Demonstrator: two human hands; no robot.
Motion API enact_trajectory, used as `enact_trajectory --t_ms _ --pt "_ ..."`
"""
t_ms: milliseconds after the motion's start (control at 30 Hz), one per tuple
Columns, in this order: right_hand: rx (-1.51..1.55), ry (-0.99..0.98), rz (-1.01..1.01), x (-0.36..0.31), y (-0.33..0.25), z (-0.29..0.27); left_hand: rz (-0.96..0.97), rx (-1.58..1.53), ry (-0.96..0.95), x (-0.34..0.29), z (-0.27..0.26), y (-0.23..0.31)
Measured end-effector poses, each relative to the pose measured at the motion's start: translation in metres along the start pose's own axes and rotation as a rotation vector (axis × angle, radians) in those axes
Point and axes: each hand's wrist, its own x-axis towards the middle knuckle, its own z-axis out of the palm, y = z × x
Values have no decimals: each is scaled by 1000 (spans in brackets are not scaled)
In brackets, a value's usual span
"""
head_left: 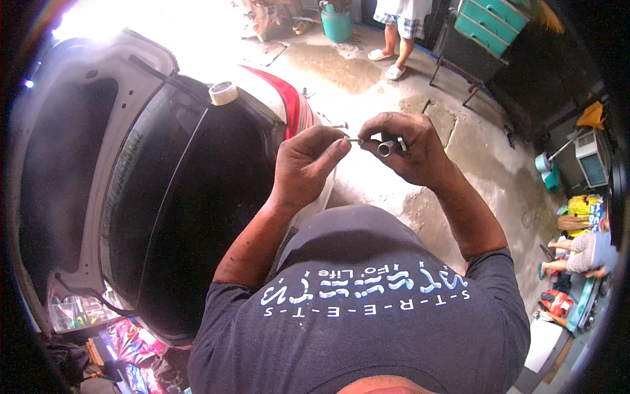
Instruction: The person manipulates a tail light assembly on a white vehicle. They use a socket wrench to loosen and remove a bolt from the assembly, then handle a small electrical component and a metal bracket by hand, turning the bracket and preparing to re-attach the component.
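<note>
Metal rod (354, 139), short and thin, bridges the gap between the two hands in my remote view. From the left, I see the left hand (303, 163) pinching one end between thumb and forefinger, a second metal piece (342, 125) jutting out beside it. The right hand (415, 150), half curled, meets the other end and holds a hollow metal tube (386, 149) in its fingers.

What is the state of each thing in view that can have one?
Left hand: closed, pinching
Right hand: closed, holding
Thin metal rod: held between both hands
Metal tube: held in right hand
Tape roll: lying flat on car
Tailgate: apparently raised open
Green drawers: apparently shut
</note>
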Motion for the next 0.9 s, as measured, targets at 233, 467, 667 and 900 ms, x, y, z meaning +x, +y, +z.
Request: enact_trajectory --t_ms 233,467,667,900 --pt "9 -19 17 -4 -2 1 38 -73 -26 -5 1 4" --pt "46 25 74 -11 -7 7 89 -49 -20 -7 4 1" --pt "0 20 23 -14 -2 6 49 46 -31 -9 3 6" --pt "19 26 -111 -12 0 7 5 46 -64 -8 -3 6"
